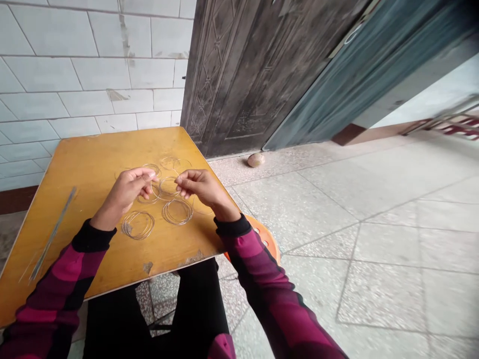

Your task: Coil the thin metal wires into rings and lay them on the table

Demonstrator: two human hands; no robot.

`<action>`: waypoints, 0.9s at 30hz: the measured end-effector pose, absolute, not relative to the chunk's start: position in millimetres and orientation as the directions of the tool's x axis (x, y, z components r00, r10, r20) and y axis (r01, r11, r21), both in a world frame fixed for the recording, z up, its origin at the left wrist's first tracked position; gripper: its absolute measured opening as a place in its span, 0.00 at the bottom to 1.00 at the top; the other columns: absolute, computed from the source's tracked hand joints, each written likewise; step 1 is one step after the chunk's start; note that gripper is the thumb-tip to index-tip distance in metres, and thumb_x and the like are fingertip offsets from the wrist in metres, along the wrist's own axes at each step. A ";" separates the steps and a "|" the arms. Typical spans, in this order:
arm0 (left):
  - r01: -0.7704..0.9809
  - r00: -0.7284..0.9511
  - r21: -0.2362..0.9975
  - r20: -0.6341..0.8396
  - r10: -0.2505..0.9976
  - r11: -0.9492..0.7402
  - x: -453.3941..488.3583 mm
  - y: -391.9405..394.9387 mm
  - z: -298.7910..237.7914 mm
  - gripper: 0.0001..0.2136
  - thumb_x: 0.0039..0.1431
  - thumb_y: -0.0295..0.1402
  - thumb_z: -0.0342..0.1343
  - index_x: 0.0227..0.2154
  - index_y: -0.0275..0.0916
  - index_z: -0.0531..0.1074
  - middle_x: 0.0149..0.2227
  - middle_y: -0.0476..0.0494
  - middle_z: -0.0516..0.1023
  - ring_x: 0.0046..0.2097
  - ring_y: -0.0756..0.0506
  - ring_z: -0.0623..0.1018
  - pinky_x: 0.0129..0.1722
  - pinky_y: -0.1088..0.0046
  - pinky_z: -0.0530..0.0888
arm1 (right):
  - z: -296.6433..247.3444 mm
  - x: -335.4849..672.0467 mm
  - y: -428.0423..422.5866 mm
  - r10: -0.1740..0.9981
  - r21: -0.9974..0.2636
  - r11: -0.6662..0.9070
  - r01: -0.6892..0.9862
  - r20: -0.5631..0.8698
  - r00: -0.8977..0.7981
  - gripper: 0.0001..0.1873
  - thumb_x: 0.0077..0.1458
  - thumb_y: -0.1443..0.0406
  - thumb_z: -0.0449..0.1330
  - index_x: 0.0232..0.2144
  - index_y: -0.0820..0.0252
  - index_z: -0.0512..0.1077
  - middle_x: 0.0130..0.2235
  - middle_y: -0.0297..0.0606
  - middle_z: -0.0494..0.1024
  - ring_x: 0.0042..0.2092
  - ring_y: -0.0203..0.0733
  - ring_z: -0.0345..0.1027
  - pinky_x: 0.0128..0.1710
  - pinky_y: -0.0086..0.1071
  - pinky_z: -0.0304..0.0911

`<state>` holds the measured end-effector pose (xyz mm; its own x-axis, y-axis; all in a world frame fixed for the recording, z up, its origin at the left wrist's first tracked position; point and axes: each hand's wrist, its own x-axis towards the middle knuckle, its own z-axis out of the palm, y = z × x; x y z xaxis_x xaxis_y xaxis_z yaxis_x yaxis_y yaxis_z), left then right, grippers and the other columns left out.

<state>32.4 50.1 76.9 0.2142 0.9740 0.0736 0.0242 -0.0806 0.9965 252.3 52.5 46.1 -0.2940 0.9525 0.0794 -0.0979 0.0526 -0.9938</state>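
My left hand (127,192) and my right hand (200,187) are both pinched on one thin wire ring (165,188), held between them just above a small yellow wooden table (93,159). More wire rings lie on the tabletop: a bundle (137,225) below my left hand, another (177,212) below my right hand, and several loose ones (175,163) farther back. My sleeves are magenta and black.
A bunch of straight thin wires (52,234) lies along the table's left side. An orange stool edge (267,239) shows under my right arm. A small round stone (256,160) sits on the terrazzo floor by a dark carved door (254,70). White tiled wall stands behind.
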 end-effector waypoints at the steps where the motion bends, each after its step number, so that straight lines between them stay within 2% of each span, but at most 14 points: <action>1: 0.045 0.206 0.996 0.072 0.976 -0.082 31.3 50.1 77.4 0.12 0.51 0.38 0.62 0.34 0.33 0.75 0.36 0.39 0.80 0.24 0.54 0.71 0.21 0.78 0.69 | 42.3 258.7 47.5 0.958 -0.996 0.034 -0.081 0.055 -0.281 0.19 0.45 0.53 0.71 0.27 0.62 0.74 0.24 0.31 0.77 0.23 0.28 0.69 0.22 0.23 0.65; 4: 0.096 0.158 0.991 0.078 0.984 -0.094 24.6 47.3 80.7 0.14 0.51 0.39 0.62 0.36 0.34 0.75 0.38 0.40 0.79 0.26 0.53 0.73 0.22 0.77 0.69 | 25.9 277.2 31.7 0.972 -0.998 -0.035 -0.044 -0.024 -0.233 0.19 0.46 0.53 0.71 0.25 0.63 0.74 0.23 0.31 0.77 0.21 0.27 0.67 0.22 0.23 0.64; 8: 0.199 0.142 0.977 0.051 0.989 -0.079 8.2 27.5 81.5 0.16 0.50 0.40 0.63 0.38 0.34 0.75 0.26 0.46 0.76 0.25 0.50 0.74 0.23 0.76 0.70 | 1.9 287.8 14.3 0.986 -0.992 -0.092 -0.083 -0.079 -0.146 0.19 0.45 0.52 0.71 0.25 0.63 0.74 0.23 0.31 0.76 0.21 0.27 0.66 0.21 0.23 0.63; 11: 0.222 0.133 0.973 0.024 0.991 -0.053 -11.3 -2.9 73.7 0.16 0.50 0.41 0.63 0.38 0.35 0.76 0.25 0.47 0.76 0.26 0.49 0.74 0.24 0.74 0.71 | -7.8 285.2 10.1 0.984 -0.989 -0.106 -0.098 -0.090 -0.152 0.19 0.44 0.52 0.71 0.24 0.62 0.74 0.22 0.31 0.76 0.21 0.27 0.66 0.21 0.23 0.63; 15: 0.199 0.101 0.980 -0.049 0.994 0.028 -42.2 -58.1 47.6 0.14 0.55 0.42 0.61 0.41 0.40 0.77 0.25 0.48 0.76 0.26 0.49 0.73 0.27 0.73 0.71 | -6.2 286.7 16.2 0.983 -0.993 -0.104 0.058 -0.111 -0.143 0.17 0.45 0.54 0.70 0.28 0.63 0.76 0.22 0.33 0.75 0.21 0.30 0.66 0.21 0.26 0.64; 18: 0.165 -0.042 0.981 -0.098 0.994 0.104 -60.8 -104.3 18.9 0.11 0.57 0.41 0.61 0.41 0.44 0.78 0.30 0.48 0.79 0.28 0.48 0.73 0.28 0.72 0.71 | -4.4 298.4 11.4 0.995 -0.961 -0.025 0.274 0.003 0.100 0.19 0.46 0.57 0.69 0.38 0.64 0.77 0.27 0.36 0.78 0.20 0.31 0.67 0.20 0.28 0.63; 20: 0.119 -0.131 0.980 -0.146 0.981 0.162 -70.0 -133.1 -0.5 0.10 0.58 0.41 0.60 0.39 0.45 0.78 0.29 0.48 0.78 0.27 0.48 0.72 0.28 0.71 0.71 | -9.3 306.1 -3.9 0.982 -0.938 0.017 0.347 0.081 0.171 0.21 0.50 0.55 0.65 0.41 0.65 0.76 0.33 0.40 0.80 0.21 0.32 0.67 0.20 0.29 0.62; 22: 0.114 -0.187 0.978 -0.152 0.971 0.175 -77.9 -156.7 -16.1 0.10 0.58 0.42 0.60 0.38 0.44 0.78 0.27 0.48 0.77 0.27 0.46 0.72 0.28 0.70 0.70 | -21.3 308.2 -27.2 0.967 -0.928 0.017 0.371 0.110 0.231 0.21 0.53 0.53 0.63 0.41 0.64 0.76 0.28 0.38 0.78 0.21 0.32 0.65 0.20 0.28 0.60; 25: 0.206 -0.263 0.959 -0.139 0.955 0.197 -89.2 -175.6 -25.1 0.10 0.56 0.42 0.61 0.37 0.43 0.78 0.27 0.49 0.77 0.27 0.46 0.72 0.29 0.70 0.71 | -47.1 299.2 -64.5 0.939 -0.947 -0.002 0.320 0.109 0.326 0.22 0.55 0.51 0.60 0.41 0.63 0.76 0.21 0.32 0.72 0.21 0.34 0.63 0.20 0.29 0.59; 27: 0.321 -0.307 0.921 -0.120 0.944 0.221 -98.8 -174.4 -21.1 0.12 0.56 0.44 0.60 0.38 0.42 0.78 0.25 0.49 0.75 0.26 0.46 0.72 0.30 0.70 0.71 | -62.5 289.9 -82.9 0.918 -0.936 0.011 0.352 0.149 0.368 0.21 0.55 0.51 0.60 0.39 0.61 0.77 0.24 0.35 0.75 0.23 0.37 0.67 0.23 0.30 0.62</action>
<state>-98.8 -174.4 -21.1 -0.3074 0.9440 -0.1197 0.3211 0.2213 0.9208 289.9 -82.9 -62.5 0.3677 0.9180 0.1487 0.3519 0.0107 -0.9360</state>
